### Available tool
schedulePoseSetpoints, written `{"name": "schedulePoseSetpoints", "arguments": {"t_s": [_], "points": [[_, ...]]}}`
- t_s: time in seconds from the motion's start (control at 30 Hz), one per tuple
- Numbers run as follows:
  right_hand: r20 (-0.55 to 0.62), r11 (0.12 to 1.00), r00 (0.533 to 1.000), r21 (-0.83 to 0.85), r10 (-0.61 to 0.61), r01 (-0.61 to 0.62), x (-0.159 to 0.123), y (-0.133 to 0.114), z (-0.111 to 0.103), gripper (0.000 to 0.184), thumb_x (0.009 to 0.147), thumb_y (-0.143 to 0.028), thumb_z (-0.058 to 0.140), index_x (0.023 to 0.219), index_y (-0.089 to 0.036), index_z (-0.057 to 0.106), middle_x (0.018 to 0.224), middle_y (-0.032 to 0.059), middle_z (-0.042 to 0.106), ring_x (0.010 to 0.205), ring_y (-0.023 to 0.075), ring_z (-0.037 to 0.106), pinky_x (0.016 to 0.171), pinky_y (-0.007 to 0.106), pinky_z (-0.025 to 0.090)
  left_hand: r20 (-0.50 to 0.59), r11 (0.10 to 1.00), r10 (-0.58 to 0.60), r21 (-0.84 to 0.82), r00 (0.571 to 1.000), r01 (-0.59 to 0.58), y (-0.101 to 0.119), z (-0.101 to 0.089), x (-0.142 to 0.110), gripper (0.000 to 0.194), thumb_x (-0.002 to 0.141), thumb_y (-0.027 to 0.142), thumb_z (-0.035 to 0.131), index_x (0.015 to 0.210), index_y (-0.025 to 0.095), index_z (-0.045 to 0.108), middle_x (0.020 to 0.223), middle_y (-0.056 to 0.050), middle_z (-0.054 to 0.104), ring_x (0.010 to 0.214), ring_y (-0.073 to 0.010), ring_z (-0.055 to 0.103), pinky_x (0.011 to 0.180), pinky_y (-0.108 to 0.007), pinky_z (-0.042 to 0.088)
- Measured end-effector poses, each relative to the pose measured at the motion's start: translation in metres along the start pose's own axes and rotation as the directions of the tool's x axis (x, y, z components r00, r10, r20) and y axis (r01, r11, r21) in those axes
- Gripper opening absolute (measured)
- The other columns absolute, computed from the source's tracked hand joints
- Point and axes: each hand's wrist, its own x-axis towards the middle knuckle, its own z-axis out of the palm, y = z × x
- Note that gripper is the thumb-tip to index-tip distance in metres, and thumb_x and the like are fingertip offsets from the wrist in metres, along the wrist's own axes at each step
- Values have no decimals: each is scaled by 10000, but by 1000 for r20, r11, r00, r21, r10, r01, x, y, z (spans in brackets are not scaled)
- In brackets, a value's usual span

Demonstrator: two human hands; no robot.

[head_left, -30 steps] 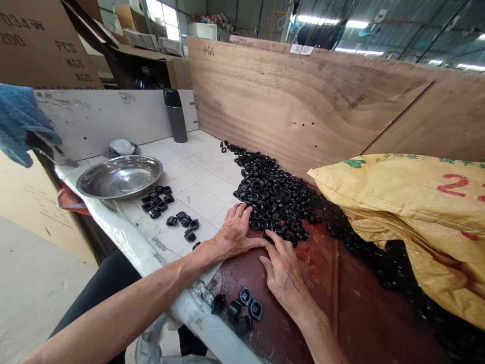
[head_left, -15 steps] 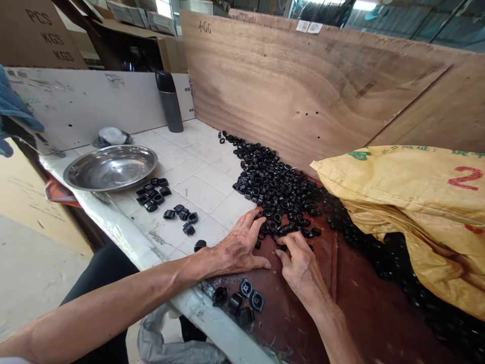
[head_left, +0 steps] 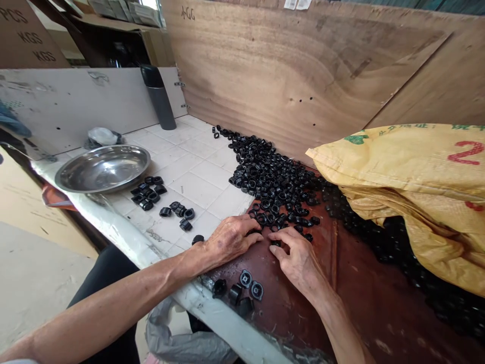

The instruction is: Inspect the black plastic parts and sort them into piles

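1. Picking at the near edge of the heap of small black plastic ring-shaped parts (head_left: 273, 187), I have my left hand (head_left: 231, 237) and right hand (head_left: 299, 258) resting side by side on the desk (head_left: 204, 187), fingers curled onto the nearest pieces; whether either has one pinched I cannot tell.
2. Drawing single pieces off the loose fringe, fingertips low, seems the best way to keep the heap from sliding.
3. Four similar black parts (head_left: 240, 293) lie just before my wrists near the desk edge, easy to knock off.
4. Further left sit two small groups of black parts (head_left: 161, 199) beside a shallow steel bowl (head_left: 102, 169).
5. On my right, a yellow woven sack (head_left: 409, 182) slumps over more parts, crowding that side.
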Motion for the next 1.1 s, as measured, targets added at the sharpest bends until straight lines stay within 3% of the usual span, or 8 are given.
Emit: {"name": "schedulePoseSetpoints", "arguments": {"t_s": [0.1,0.2,0.37,0.53,0.67,0.87,0.97,1.1], "points": [[-19,999,999,26,28,-27,0,3,2,250,822,-173,608,1057,-204,689,1016,58,695,749,185,631,728,331,530,-10,999,5,44,1000,-5,5,-3,-2,201,930,316,623,1076,195,689,1068,-67,667,916,-202,680,862,-350,565],[-66,992,994,91,92,-85,-1,2,1,200,823,-227,645,1021,-202,653,967,53,698,746,187,641,713,320,541,44,993,33,116,998,-38,7,-5,-2,279,845,229,660,1118,170,659,1131,-94,636,969,-236,675,884,-383,572],[-27,997,999,67,46,-44,0,-3,-2,158,830,-194,614,959,-205,705,988,50,707,786,186,658,756,326,536,131,987,38,151,991,-58,2,-1,-1,199,910,184,547,1086,180,640,1089,-82,643,1018,-239,668,905,-383,565],[-42,981,997,187,61,-52,-2,-8,1,200,854,-216,614,1047,-208,668,973,47,707,792,181,674,737,310,566,87,980,69,183,994,-84,0,4,-3,189,859,193,578,1045,186,616,1079,-75,637,916,-209,664,799,-333,561],[-59,961,998,278,31,-14,-2,-11,4,119,860,-242,636,975,-211,636,965,56,689,823,192,694,733,307,593,43,970,127,205,991,-133,-2,10,-5,198,831,195,584,1026,179,616,949,-56,686,829,-212,673,718,-323,539],[-61,972,998,231,-35,48,-1,-13,2,124,883,-238,635,973,-214,716,1025,74,700,921,214,688,795,323,586,-46,973,180,152,983,-172,-4,10,-4,249,801,180,605,1049,174,627,962,-58,723,848,-215,693,738,-324,543],[-86,964,996,263,-8,30,-1,-15,-1,155,895,-287,641,989,-221,745,1045,73,711,986,224,682,834,319,575,-53,971,228,90,972,-223,-3,8,-3,279,829,159,582,1105,177,615,1006,-60,713,871,-200,691,758,-312,551],[-89,934,993,356,78,-42,0,-15,0,169,849,-333,692,960,-219,749,986,57,720,858,207,690,749,302,583,-104,975,216,-40,971,-221,-2,6,-2,298,849,118,565,1138,178,604,1074,-70,698,930,-182,691,825,-313,572]]}}
